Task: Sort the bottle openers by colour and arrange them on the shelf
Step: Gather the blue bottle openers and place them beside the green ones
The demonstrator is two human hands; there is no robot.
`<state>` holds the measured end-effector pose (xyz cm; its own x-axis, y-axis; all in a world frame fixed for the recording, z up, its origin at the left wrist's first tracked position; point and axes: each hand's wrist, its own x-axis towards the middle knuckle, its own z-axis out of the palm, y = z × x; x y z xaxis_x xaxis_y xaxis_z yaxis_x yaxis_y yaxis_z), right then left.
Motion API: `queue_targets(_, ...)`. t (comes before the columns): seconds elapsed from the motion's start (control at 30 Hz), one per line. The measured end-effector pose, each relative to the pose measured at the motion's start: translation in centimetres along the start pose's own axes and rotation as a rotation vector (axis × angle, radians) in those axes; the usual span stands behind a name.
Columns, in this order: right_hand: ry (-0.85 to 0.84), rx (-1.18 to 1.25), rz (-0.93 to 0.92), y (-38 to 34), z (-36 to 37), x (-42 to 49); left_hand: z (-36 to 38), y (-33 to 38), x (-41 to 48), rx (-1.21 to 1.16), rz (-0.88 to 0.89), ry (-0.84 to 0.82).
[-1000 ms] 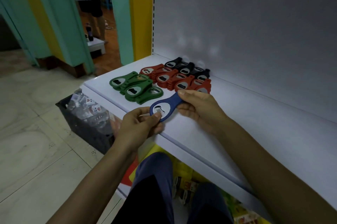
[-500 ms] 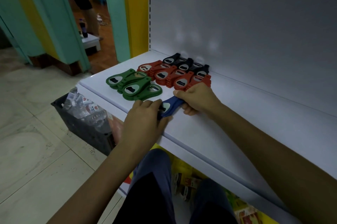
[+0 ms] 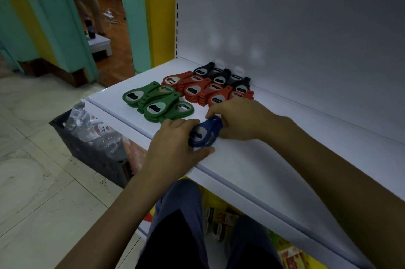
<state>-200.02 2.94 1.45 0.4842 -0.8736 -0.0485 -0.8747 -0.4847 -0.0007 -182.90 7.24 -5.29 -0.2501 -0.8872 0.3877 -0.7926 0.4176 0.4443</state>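
Both forearms reach forward over the white shelf (image 3: 263, 170), and the 2 hands meet on 1 blue bottle opener (image 3: 202, 135) close to the shelf's front edge. The left hand (image 3: 175, 143) lies palm down with its back to the camera. Its fingers curl over the left side of the opener's round head, and its thumb stretches out flat along the shelf just beneath the head, so the head is held between fingers and thumb. The right hand (image 3: 238, 119) comes in from the right, knuckles up. Its fingers are bent tight round the narrow handle end, with the forefinger hooked over the tip. Neither hand is spread at all.

The blue bottle opener lies flat on the shelf, its handle pointing away and to the right and its head towards the front edge. A pale metal plate with a dark cut-out shows in the head. The blue edge looks layered, but I cannot tell whether more than 1 piece is stacked there.

Just behind the left hand, the green bottle openers (image 3: 157, 104) lie flat in overlapping piles. The red bottle openers (image 3: 197, 91) lie behind the right hand and beside the green ones. The black bottle openers (image 3: 221, 75) lie furthest back, near the shelf's rear panel. On the floor to the left stands a dark crate (image 3: 87, 152) of plastic bottles.
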Motion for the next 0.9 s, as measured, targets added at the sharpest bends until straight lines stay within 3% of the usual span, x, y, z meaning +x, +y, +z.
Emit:
queue_targets(0.23,0.038,-0.206,-0.065,-0.4,-0.7,1.3,0.3,0.0,0.3,-0.032,0.007,0.037)
queue_targets(0.53,-0.055,-0.256,-0.113,-0.9,-0.5,3.0,-0.1,0.1,0.9,0.029,-0.017,0.051)
queue_targets(0.7,-0.173,-0.272,-0.118,-1.1,-1.9,4.0,-1.1,-0.5,1.2,-0.078,-0.028,-0.022)
queue_targets(0.9,-0.229,-0.336,-0.148,-1.3,-2.2,4.3,-0.3,0.1,1.2,-0.101,-0.029,0.0)
